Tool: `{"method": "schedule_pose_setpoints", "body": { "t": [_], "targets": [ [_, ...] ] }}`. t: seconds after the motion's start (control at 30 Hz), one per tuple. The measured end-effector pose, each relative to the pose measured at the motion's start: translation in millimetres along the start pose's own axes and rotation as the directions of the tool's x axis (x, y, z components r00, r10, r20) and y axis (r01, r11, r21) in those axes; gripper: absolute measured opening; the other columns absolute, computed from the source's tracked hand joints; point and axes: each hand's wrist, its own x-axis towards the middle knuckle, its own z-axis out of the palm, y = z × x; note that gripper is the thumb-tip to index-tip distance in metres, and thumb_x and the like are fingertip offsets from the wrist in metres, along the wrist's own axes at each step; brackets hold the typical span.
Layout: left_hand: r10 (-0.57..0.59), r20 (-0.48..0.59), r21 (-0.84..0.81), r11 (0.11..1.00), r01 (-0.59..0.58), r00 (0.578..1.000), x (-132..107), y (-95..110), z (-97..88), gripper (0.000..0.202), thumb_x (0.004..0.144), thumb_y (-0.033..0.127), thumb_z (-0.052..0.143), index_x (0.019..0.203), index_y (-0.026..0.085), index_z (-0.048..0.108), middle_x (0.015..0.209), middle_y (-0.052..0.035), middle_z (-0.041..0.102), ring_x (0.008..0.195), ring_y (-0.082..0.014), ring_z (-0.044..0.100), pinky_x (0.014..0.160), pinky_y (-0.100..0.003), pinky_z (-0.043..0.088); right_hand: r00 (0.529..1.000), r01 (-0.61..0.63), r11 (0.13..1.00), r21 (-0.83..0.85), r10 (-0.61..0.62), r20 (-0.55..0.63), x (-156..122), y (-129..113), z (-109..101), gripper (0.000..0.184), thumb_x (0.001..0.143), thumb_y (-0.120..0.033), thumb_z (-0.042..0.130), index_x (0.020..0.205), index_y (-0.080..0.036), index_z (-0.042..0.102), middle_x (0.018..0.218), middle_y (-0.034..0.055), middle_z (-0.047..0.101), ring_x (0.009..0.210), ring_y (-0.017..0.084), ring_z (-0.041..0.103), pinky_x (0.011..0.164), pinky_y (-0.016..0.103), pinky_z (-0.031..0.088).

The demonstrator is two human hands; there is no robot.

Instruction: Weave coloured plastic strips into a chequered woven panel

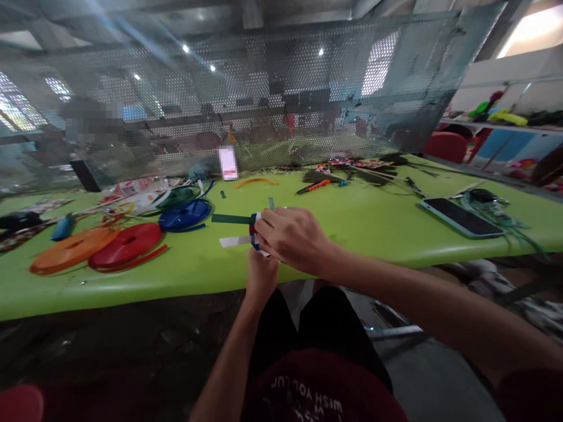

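A small woven piece of coloured strips (pixel 253 230) is held above the front part of the green table. Dark green and white strip ends stick out from it to the left, and a short grey-green end points up. My right hand (pixel 292 237) is closed over its right side, fingers bent onto it. From below, my left hand (pixel 263 271) grips the same piece, most of its fingers hidden behind the work and the right hand. Left of the hands lie flat coils of strip: blue (pixel 185 215), red (pixel 127 243) and orange (pixel 73 249).
Orange-handled scissors (pixel 314 186) lie beyond my hands, near a curved orange strip (pixel 256 181). A phone (pixel 461 217) lies at the right; another lit phone (pixel 228 163) leans upright at the back. A perforated metal screen (pixel 264 105) stands behind the green table (pixel 373 228).
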Motion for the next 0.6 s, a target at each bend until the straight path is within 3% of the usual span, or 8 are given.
{"method": "schedule_pose_setpoints", "body": {
  "t": [0.17, 0.4, 0.6],
  "targets": [
    [-0.023, 0.024, 0.039, 0.999, 0.022, 0.999, 1, 0, -1.7, 0.026, 0.059, 0.007, 0.060, 0.044, 0.021, 0.043, 0.039, 0.0033, 0.045, 0.042, -0.0116, 0.041, 0.037, -0.022, 0.026, 0.998, -0.061, 0.998, 0.034, 0.060, 0.024, 3, -2, -1, 0.019, 0.098, -0.020, 0.050, 0.092, -0.015, 0.067, 0.088, 0.0073, 0.070, 0.075, 0.018, 0.057, 0.059, 0.033, 0.023],
    [-0.030, 0.059, 0.044, 0.999, 0.027, 0.998, 3, 3, -2.3, 0.028, 0.057, 0.008, 0.058, 0.039, 0.020, 0.041, 0.035, 0.0044, 0.037, 0.040, -0.0094, 0.034, 0.039, -0.024, 0.019, 0.993, -0.108, 0.991, 0.073, 0.104, 0.060, 7, -3, 2, 0.018, 0.096, -0.018, 0.051, 0.092, -0.015, 0.069, 0.089, 0.0076, 0.072, 0.078, 0.018, 0.059, 0.059, 0.032, 0.023],
    [-0.026, 0.073, -0.049, 0.998, 0.030, 0.997, 10, 3, -1.7, 0.016, 0.060, 0.011, 0.061, 0.052, 0.020, 0.051, 0.046, 0.0044, 0.048, 0.047, -0.0113, 0.045, 0.042, -0.021, 0.031, 0.988, -0.125, 0.988, 0.092, 0.115, 0.107, 10, 1, -3, 0.018, 0.098, -0.024, 0.051, 0.096, -0.016, 0.066, 0.092, 0.0069, 0.072, 0.077, 0.017, 0.060, 0.058, 0.033, 0.024]
  ]
}}
